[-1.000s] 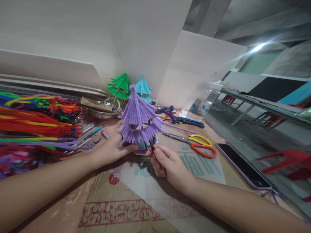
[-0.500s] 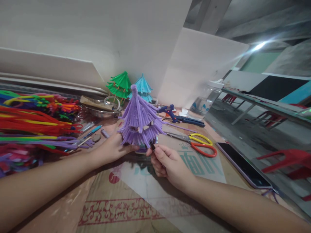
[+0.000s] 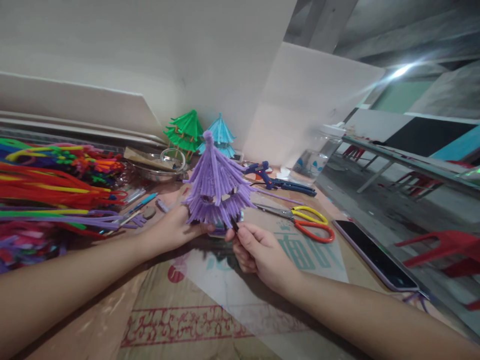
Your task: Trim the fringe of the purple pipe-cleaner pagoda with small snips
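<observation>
A purple two-tiered pipe-cleaner pavilion (image 3: 217,182) stands upright in the middle, its fringe hanging over my fingers. My left hand (image 3: 183,230) holds its lower part from the left; the fingertips are partly hidden under the fringe. On the right, my right hand (image 3: 253,247) is closed, with thumb and forefinger pinching a thin black piece (image 3: 234,225) at the lower right edge of the fringe. Behind stand a green pavilion (image 3: 187,131) and a light blue one (image 3: 222,134) of the same shape.
Colourful pipe cleaners (image 3: 52,185) lie at the left, near a metal bowl (image 3: 153,172). To the right are scissors (image 3: 313,223), a glue gun (image 3: 262,172), dark pliers (image 3: 296,187), a phone (image 3: 375,255) and a plastic jar (image 3: 318,152). Printed cardboard (image 3: 180,325) covers the tabletop.
The purple pavilion has shifted very slightly, its tip a little to the right. Both hands keep nearly the same place and hold.
</observation>
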Demonstrator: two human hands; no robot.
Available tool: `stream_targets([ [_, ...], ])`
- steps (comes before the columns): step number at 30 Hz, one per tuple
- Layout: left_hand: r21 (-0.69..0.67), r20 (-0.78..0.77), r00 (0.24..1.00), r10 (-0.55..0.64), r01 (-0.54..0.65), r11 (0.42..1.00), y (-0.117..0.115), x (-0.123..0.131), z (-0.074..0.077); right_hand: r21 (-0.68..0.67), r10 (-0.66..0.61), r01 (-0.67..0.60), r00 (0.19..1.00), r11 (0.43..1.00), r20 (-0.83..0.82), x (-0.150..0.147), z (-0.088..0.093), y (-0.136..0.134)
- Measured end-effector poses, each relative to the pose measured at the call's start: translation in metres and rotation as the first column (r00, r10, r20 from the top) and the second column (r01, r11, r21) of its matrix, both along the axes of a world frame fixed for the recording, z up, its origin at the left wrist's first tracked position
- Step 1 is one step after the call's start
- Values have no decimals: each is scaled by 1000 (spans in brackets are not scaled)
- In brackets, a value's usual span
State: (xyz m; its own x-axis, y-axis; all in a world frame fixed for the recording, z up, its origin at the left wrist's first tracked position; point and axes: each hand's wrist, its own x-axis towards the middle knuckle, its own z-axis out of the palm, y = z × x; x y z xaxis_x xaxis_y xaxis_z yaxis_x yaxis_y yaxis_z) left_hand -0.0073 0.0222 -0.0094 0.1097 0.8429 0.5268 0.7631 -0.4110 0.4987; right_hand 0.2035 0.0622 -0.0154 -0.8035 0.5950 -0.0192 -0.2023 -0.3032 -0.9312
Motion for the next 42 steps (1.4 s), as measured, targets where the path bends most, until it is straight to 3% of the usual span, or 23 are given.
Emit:
stream_targets([
  [42, -54, 12, 1000, 6, -5, 999, -1, -3, -2, 46, -36, 34, 999, 998, 34, -1, 1, 0],
])
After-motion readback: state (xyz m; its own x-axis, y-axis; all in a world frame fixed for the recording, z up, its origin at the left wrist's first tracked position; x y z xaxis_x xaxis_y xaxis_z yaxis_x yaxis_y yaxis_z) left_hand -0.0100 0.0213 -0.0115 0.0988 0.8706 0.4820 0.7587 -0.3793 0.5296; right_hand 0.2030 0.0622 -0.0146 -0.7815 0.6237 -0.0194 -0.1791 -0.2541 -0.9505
